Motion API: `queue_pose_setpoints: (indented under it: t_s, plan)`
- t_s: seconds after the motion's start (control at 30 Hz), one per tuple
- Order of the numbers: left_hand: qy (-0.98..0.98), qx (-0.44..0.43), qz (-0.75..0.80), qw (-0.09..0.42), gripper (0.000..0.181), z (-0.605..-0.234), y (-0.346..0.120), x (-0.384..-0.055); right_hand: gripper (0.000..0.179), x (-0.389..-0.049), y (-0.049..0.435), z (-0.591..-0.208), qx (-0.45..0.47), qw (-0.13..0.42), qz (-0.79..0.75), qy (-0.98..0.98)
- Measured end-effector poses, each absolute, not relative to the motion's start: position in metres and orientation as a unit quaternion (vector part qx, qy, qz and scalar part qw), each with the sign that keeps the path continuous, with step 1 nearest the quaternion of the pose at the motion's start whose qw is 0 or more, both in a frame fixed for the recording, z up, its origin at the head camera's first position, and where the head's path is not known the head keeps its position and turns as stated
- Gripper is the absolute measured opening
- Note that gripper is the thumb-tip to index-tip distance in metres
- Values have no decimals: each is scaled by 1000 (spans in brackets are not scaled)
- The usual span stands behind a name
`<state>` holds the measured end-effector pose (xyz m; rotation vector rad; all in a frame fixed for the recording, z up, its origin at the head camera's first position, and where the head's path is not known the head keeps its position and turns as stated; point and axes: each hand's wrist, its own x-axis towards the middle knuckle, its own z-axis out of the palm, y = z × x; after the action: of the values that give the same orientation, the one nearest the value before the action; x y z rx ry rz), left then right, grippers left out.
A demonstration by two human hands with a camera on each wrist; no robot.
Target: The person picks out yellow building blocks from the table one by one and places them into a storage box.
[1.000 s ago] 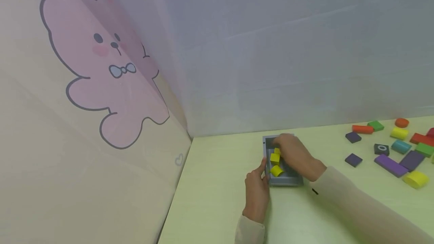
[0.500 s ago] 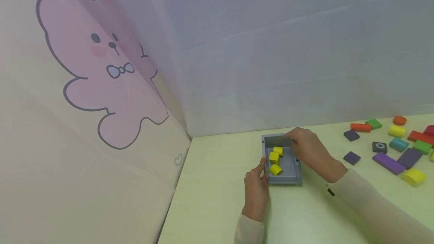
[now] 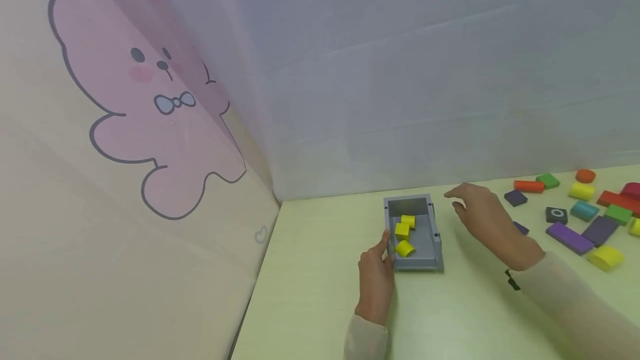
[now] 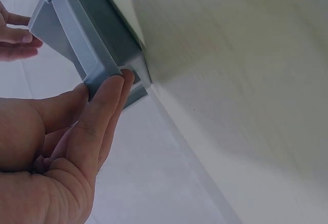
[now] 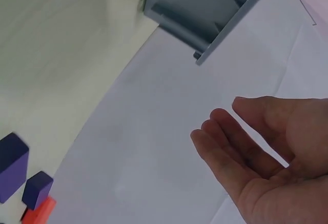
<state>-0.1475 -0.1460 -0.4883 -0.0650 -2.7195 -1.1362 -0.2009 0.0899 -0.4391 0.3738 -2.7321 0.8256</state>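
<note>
A grey rectangular box (image 3: 421, 264) stands on the table with its top uncovered. Inside, along its left side, lie three small yellow blocks: a cube (image 3: 402, 231) between a short cylinder (image 3: 405, 248) and another rounded block (image 3: 408, 221). My left hand (image 3: 375, 285) pinches the box's left wall between thumb and fingers, seen closely on the grey wall (image 4: 84, 34) in the left wrist view. My right hand (image 3: 487, 224) hovers to the right of the box, apart from it, fingers loosely bent and holding nothing. In the right wrist view the palm (image 5: 266, 167) shows bare.
Several coloured blocks lie at the right: a purple bar (image 3: 570, 238), a yellow piece (image 3: 605, 258), a teal cylinder (image 3: 584, 210), a red cylinder (image 3: 529, 186). A dark square block (image 3: 515, 198) lies nearer my right hand. Pale cloth (image 3: 350, 126) hangs behind the table.
My right hand has come out of the box, passed its far right rim and moved rightward, uncovering the yellow blocks. My left hand has kept its grip on the box.
</note>
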Motion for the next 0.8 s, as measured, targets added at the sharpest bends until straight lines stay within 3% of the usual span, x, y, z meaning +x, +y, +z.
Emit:
queue_pose_setpoints:
  t_s: [0.43,0.8]
  plan:
    - [-918,-24,-384,98,57,-488,-148,-146,27,-186,130,-451,102,166,275,-942]
    - [-919,-22,-380,97,57,-490,-149,-145,28,-169,165,-463,87,164,280,-942]
